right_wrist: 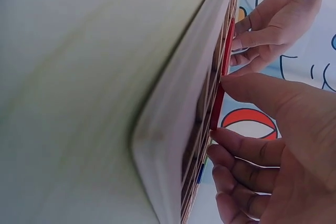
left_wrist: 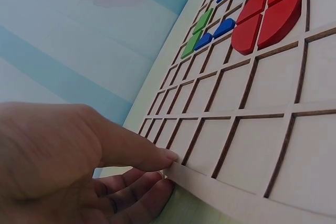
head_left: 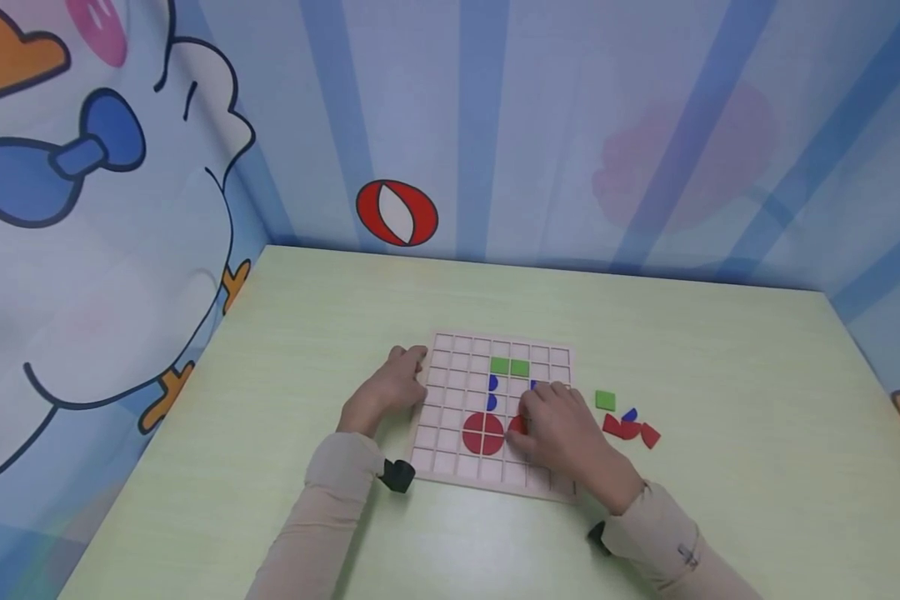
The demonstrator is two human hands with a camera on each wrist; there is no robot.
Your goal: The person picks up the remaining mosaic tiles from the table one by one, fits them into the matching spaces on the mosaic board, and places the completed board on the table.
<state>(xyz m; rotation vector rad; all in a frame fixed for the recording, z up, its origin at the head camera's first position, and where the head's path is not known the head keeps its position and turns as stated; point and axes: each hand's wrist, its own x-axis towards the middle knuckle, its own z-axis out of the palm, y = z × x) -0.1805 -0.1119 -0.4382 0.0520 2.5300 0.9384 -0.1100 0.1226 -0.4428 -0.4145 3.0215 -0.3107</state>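
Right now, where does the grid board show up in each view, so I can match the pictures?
Head: the grid board, just below centre.
Left wrist: it fills most of the right side.
Right wrist: almost edge-on, from the top, right of centre, down to the bottom.
Shared landmark: the left hand, at the board's left edge, then lower left, then upper right.

Head view bright, soft even light; pale glare on the surface (head_left: 465, 542) near bottom edge, soft shadow beside the left sleeve (head_left: 315, 517). Wrist views dimmer, greyer. Right wrist: board's (right_wrist: 155, 148) near corner blurred, close surface out of focus. Left wrist: grid fairly crisp, wall (left_wrist: 68, 61) hazy.
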